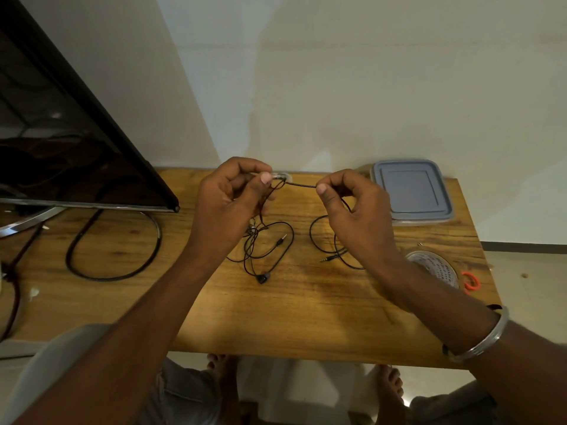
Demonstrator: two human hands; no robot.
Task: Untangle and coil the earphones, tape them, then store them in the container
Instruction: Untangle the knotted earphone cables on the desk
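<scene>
2 hands, left point(228, 197) and right point(352, 204), pinch the thin black tangled earphones point(302, 184) taut between them above the wooden tabletop point(276, 314); probably loosening knots.

- Two hands: left hand point(227, 207), right hand point(356, 216).
- Earphones point(270, 240): a dark plug point(281, 239) and a gold plug point(325, 259) show, so perhaps two sets; the tangle makes it hard to tell.
- One earbud point(263, 277) in sight.
- One container point(411, 191).
- One tape roll point(432, 268).
- One orange ring point(471, 282).
- One monitor point(61, 133).
- One bangle point(481, 338).
- One table point(306, 317).
</scene>
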